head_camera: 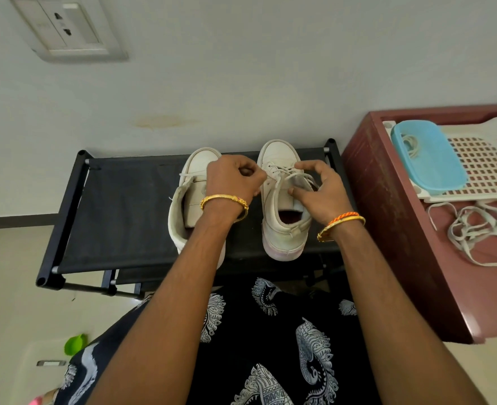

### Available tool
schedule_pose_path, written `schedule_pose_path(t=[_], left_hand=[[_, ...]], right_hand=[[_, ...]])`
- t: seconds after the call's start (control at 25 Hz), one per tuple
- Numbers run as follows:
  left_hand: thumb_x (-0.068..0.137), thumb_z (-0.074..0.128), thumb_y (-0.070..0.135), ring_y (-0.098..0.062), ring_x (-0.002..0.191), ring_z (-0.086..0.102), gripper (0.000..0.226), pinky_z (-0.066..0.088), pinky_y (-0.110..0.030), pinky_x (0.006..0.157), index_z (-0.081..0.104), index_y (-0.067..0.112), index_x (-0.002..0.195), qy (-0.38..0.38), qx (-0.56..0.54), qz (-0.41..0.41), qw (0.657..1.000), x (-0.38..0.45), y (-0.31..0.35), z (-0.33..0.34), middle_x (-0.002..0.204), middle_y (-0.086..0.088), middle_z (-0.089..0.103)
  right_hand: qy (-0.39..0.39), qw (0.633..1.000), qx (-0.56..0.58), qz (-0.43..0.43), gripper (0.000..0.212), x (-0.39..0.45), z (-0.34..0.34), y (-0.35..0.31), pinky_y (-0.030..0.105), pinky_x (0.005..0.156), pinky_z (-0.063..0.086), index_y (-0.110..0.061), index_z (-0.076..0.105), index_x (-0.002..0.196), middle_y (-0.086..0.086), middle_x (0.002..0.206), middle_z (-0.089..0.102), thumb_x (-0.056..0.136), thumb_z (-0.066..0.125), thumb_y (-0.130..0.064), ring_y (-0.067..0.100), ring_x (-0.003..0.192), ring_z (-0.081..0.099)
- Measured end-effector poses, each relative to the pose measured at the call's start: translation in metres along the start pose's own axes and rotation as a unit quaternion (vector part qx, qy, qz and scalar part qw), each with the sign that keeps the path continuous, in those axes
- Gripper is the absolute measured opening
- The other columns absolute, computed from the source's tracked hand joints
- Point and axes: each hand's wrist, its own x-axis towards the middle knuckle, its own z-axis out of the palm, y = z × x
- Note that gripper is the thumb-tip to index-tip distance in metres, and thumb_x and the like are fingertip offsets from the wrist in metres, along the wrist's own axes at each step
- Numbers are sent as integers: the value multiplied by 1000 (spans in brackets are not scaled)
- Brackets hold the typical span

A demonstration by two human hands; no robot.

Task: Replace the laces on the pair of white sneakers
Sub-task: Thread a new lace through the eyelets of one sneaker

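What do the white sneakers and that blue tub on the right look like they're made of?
The sneakers look like smooth leather or a synthetic imitation: matte, scuffed panels with stitched seams, on rubbery-looking soles; which it is I cannot tell. The blue tub looks like moulded plastic: an even colour, rounded corners and a soft sheen.

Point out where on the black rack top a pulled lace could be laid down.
Free: the black rack top between its left rail and the left sneaker. Crowded: the right end, where both sneakers stand and the left hand and right hand work the right sneaker's lace.
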Motion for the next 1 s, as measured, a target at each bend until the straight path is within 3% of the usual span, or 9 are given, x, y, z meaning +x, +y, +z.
schedule_pose_path(t=[0.12,0.24,0.36,0.48,0.6,0.72,0.84,0.92,1.0], left_hand=[[83,64,19,-10,62,59,12,53,-25,69,74,12,84,79,51,7,996,-4,-2,-16,69,0,66],[85,62,25,-10,66,55,15,45,-25,63,73,14,86,177,80,-43,980,-13,-6,-38,73,3,64],[85,59,24,-17,72,60,18,41,-25,61,73,13,85,250,93,-95,959,-19,-20,-57,73,-1,66],[85,60,24,-20,74,63,17,48,-28,64,73,12,85,270,84,-118,952,-22,-37,-68,75,-4,69],[87,57,28,-25,97,57,24,47,-38,78,67,12,102,263,124,-124,949,-24,-37,-62,100,-8,68],[90,53,32,-30,121,40,43,36,-44,94,49,16,130,201,209,-61,955,-26,-18,-45,129,-11,49],[94,49,25,-23,129,33,34,24,-43,104,56,25,127,59,261,79,960,-26,3,-12,129,-1,54],[95,48,23,-19,127,35,29,16,-44,106,63,28,119,-17,274,105,956,-23,10,8,123,4,59],[96,47,24,-20,119,43,25,14,-44,106,68,27,109,-42,280,94,954,-17,11,16,113,3,63]], right_hand=[[29,1000,-2,3,37,-6,-4,5,23,89,38,-20,58,105,6,124,53,76,72,-4,13,111,48],[83,996,-2,27,31,-12,-1,8,32,92,47,-21,60,99,8,117,57,73,75,-12,17,108,55],[130,990,-41,31,32,-18,4,6,28,80,48,-16,60,103,11,115,54,74,73,-12,21,97,58],[159,985,-59,31,37,-24,6,-1,23,71,40,-12,55,108,7,113,45,76,73,-13,18,88,53],[171,983,-64,33,43,-26,6,-4,24,70,39,-9,49,112,4,105,45,77,73,-15,15,85,48],[140,988,-59,31,28,-27,4,-5,16,60,43,-7,57,103,-4,79,55,79,70,-15,7,68,51],[122,990,-56,39,19,-25,1,0,7,51,36,-8,61,97,-11,69,53,81,68,-15,-1,62,49],[121,990,-58,35,17,-25,0,2,10,53,36,-9,62,97,-10,68,54,82,67,-15,0,62,50],[123,990,-59,33,16,-24,2,3,13,55,37,-9,62,95,-9,66,54,81,67,-13,1,62,51]])
